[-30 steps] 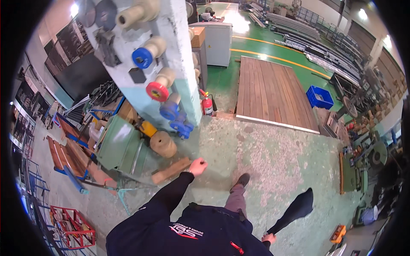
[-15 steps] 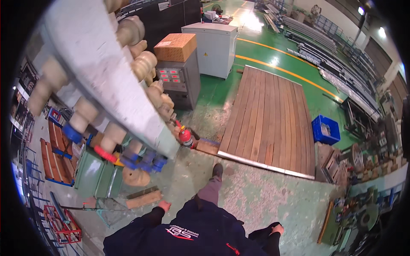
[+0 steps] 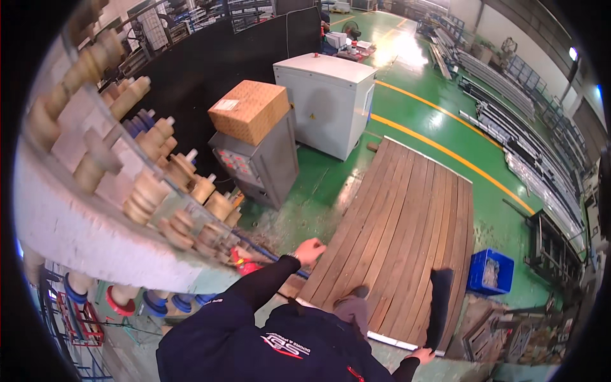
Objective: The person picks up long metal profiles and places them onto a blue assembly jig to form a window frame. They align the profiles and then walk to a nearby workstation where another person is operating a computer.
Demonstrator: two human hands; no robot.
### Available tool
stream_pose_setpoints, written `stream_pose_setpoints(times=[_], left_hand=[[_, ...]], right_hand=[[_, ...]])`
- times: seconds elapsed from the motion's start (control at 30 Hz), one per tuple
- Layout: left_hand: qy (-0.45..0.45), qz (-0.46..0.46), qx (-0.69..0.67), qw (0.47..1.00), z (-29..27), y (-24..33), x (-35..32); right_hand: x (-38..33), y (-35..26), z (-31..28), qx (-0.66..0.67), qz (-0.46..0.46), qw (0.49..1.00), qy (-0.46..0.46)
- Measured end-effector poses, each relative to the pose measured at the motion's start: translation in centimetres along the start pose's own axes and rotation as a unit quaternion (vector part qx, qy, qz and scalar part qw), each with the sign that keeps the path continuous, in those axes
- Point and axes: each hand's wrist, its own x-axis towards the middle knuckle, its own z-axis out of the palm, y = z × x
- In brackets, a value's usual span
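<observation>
My left hand [image 3: 309, 251] reaches forward above the left edge of a wooden plank platform [image 3: 401, 216]. Its fingers look loosely apart, with nothing seen in them. At the lower right my right hand [image 3: 422, 356] is closed on a long, limp dark cloth [image 3: 440, 305], which stretches forward over the planks; its exact kind I cannot make out. One shoe [image 3: 359, 291] of mine is over the front part of the platform. Beside my left forearm is a red fire extinguisher [image 3: 245, 262], partly hidden.
A pale machine frame [image 3: 95, 223] bearing rows of beige rollers [image 3: 145, 197] curves along the left. Ahead stand a grey control cabinet [image 3: 273, 159] with a cardboard box [image 3: 249, 111] on top and a larger white cabinet [image 3: 324, 95]. A blue crate [image 3: 491, 272] sits right of the platform.
I have stepped forward to the platform. My left hand has risen and swung forward past the extinguisher. The dark cloth in my right hand now extends forward over the planks.
</observation>
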Motion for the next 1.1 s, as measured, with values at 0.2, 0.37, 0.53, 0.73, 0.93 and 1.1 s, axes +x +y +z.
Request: stream_pose_setpoints(times=[0.2,0.37,0.53,0.73,0.93,1.1], left_hand=[[0.051,-0.008,-0.076,0.996,9.0,5.8,26.1],[-0.024,-0.188,0.034,0.981,13.0,1.2,31.0],[-0.111,-0.254,0.116,0.954,13.5,-1.4,35.1],[-0.226,-0.247,0.301,0.893,15.2,-6.3,64.7],[-0.007,-0.135,-0.012,0.991,16.4,19.7,109.0],[-0.015,0.060,-0.099,0.993,18.1,36.4,140.5]], right_hand=[[9.7,3.7,28.9,0.144,0.232,0.948,-0.160],[2.3,-10.9,61.0,0.076,0.280,0.837,-0.464],[6.2,-27.9,86.5,0.160,0.103,0.793,-0.579],[29.0,-18.1,104.9,0.265,0.108,0.898,-0.334],[28.2,-0.2,108.5,-0.106,0.258,0.938,-0.204],[25.3,1.9,125.6,-0.208,0.325,0.910,-0.154]])
